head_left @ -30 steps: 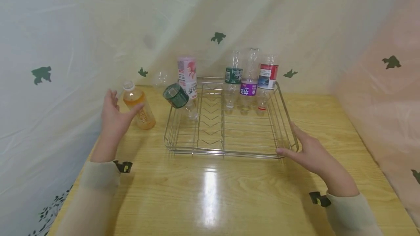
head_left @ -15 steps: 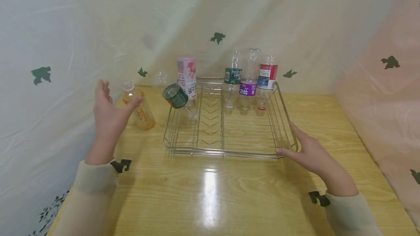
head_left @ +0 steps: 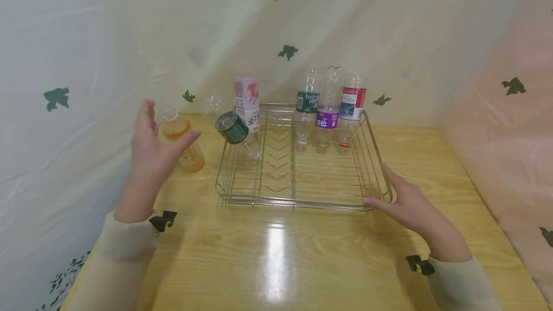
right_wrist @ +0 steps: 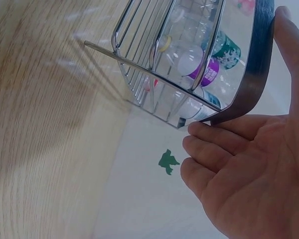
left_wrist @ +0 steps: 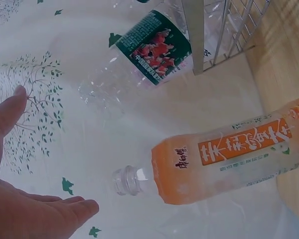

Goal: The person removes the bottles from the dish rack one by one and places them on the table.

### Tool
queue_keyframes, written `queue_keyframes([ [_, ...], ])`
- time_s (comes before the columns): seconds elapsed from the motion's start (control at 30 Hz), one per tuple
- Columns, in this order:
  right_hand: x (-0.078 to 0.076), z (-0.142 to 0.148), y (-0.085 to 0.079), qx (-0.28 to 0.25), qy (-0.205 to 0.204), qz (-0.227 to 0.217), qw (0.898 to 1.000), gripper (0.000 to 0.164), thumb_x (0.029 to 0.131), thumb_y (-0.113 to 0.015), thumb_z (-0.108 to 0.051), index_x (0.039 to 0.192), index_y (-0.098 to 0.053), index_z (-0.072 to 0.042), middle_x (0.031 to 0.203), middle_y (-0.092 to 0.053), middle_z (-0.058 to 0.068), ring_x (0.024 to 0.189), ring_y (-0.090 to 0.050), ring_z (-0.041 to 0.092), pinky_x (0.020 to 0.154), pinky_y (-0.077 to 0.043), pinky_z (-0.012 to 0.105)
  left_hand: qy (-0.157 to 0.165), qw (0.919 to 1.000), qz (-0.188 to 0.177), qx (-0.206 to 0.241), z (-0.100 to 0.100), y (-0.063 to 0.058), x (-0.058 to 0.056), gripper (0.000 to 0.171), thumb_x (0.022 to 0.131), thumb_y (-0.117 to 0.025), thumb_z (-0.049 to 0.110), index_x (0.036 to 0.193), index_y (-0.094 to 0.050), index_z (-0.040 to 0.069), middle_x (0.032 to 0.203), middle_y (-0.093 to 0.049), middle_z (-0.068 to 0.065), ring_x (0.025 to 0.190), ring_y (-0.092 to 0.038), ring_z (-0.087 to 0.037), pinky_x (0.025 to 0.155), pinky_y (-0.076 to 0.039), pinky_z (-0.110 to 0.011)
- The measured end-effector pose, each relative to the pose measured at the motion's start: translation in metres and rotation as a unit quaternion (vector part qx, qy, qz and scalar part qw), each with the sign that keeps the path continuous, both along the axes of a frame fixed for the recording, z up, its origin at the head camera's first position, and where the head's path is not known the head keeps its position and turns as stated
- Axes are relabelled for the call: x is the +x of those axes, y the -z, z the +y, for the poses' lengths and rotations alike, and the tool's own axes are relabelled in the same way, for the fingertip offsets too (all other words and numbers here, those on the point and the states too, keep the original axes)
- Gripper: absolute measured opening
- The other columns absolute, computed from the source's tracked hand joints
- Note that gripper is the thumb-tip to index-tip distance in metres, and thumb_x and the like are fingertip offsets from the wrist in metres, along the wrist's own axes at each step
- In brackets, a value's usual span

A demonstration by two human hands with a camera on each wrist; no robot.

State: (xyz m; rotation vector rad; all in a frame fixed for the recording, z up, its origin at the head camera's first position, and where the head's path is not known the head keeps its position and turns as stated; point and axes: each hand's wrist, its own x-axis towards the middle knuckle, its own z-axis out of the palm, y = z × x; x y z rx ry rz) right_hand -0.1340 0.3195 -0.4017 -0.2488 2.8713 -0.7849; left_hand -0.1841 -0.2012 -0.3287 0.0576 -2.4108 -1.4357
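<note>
My left hand (head_left: 151, 157) is spread, thumb and fingers apart, just left of an uncapped bottle with an orange label (head_left: 183, 145) that stands upright on the table. In the left wrist view a gap shows between the fingers and the bottle's neck. At the right, my right hand (head_left: 410, 200) rests against the front right corner of a wire dish rack (head_left: 294, 200), its thumb at the front rim and its fingers along the side. Inside the rack, upside down, stand bottles with a pink label (head_left: 246, 95), a purple label (head_left: 327, 119) and a red-and-white label (head_left: 353, 102).
A clear bottle with a green label (head_left: 232, 127) leans out over the rack's left side. Another green-labelled bottle (head_left: 307, 102) stands neck down at the rack's back. Behind the wooden table (head_left: 328, 258) hangs a pale curtain (head_left: 194, 23) printed with green leaves.
My left hand shifted slightly away from the orange-labelled bottle, then came back toward it, fingers now straighter. The right hand, the rack and the bottles have stayed in place.
</note>
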Motion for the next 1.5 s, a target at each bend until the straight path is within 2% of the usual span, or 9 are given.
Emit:
queue_keyframes([
  [0.27,0.002,0.0,0.0,0.002,0.002,0.001,1.0,0.112,0.091,-0.07,-0.059,0.163,-0.004,-0.006,0.158,-0.02,0.036,0.137,-0.027,0.061,0.106,-0.029,0.074,0.034,0.9992,0.022,-0.003,0.02,0.003,0.003,0.117,0.083,-0.086,0.039,0.164,-0.006,0.013,0.168,-0.013,0.001,0.15,-0.017,-0.019,0.12,-0.022,-0.032],
  [0.37,0.002,0.001,0.001,0.002,0.005,0.0,1.0,0.112,0.09,-0.07,-0.059,0.163,-0.004,-0.006,0.158,-0.019,0.036,0.137,-0.027,0.061,0.106,-0.029,0.074,0.055,0.9983,0.017,-0.001,0.031,0.009,0.001,0.118,0.083,-0.086,0.036,0.164,-0.005,0.011,0.168,-0.013,-0.003,0.15,-0.018,-0.022,0.12,-0.023,-0.035],
  [0.57,0.003,0.001,0.003,-0.002,0.003,0.003,1.0,0.112,0.091,-0.071,-0.058,0.163,-0.004,-0.005,0.158,-0.02,0.037,0.137,-0.027,0.061,0.106,-0.029,0.074,0.086,0.9959,-0.014,0.025,0.042,0.022,-0.006,0.119,0.084,-0.086,0.032,0.164,0.0,0.013,0.168,-0.007,-0.006,0.151,-0.011,-0.02,0.12,-0.019,-0.033],
  [0.8,0.001,0.002,0.001,0.006,0.002,0.007,1.0,0.112,0.09,-0.07,-0.059,0.163,-0.004,-0.005,0.157,-0.021,0.037,0.137,-0.027,0.061,0.106,-0.029,0.074,0.102,0.9936,-0.043,0.023,0.044,0.032,-0.013,0.116,0.085,-0.085,0.036,0.164,-0.004,0.009,0.168,-0.011,-0.011,0.151,-0.015,-0.025,0.121,-0.019,-0.037],
  [1.13,-0.001,0.001,-0.001,0.008,0.003,0.006,1.0,0.113,0.09,-0.071,-0.059,0.163,-0.004,-0.005,0.158,-0.021,0.037,0.138,-0.026,0.06,0.106,-0.028,0.075,0.122,0.99,-0.069,0.019,0.042,0.039,-0.023,0.112,0.087,-0.083,0.037,0.163,-0.006,0.007,0.167,-0.013,-0.016,0.151,-0.015,-0.031,0.121,-0.019,-0.042],
  [1.33,-0.001,0.001,0.0,0.005,0.0,0.006,1.0,0.113,0.09,-0.071,-0.059,0.163,-0.004,-0.004,0.157,-0.021,0.037,0.138,-0.026,0.06,0.106,-0.028,0.074,0.125,0.9881,-0.089,-0.012,0.04,0.046,-0.034,0.114,0.086,-0.083,0.042,0.164,-0.006,0.009,0.166,-0.016,-0.018,0.15,-0.018,-0.034,0.12,-0.023,-0.049],
  [1.5,0.001,0.0,0.001,0.002,-0.001,0.005,1.0,0.112,0.091,-0.07,-0.058,0.163,-0.003,-0.005,0.158,-0.021,0.037,0.138,-0.026,0.06,0.106,-0.029,0.074,0.13,0.9868,-0.095,-0.022,0.039,0.051,-0.043,0.109,0.085,-0.083,0.046,0.161,-0.016,0.005,0.164,-0.02,-0.022,0.149,-0.021,-0.038,0.119,-0.025,-0.052],
])
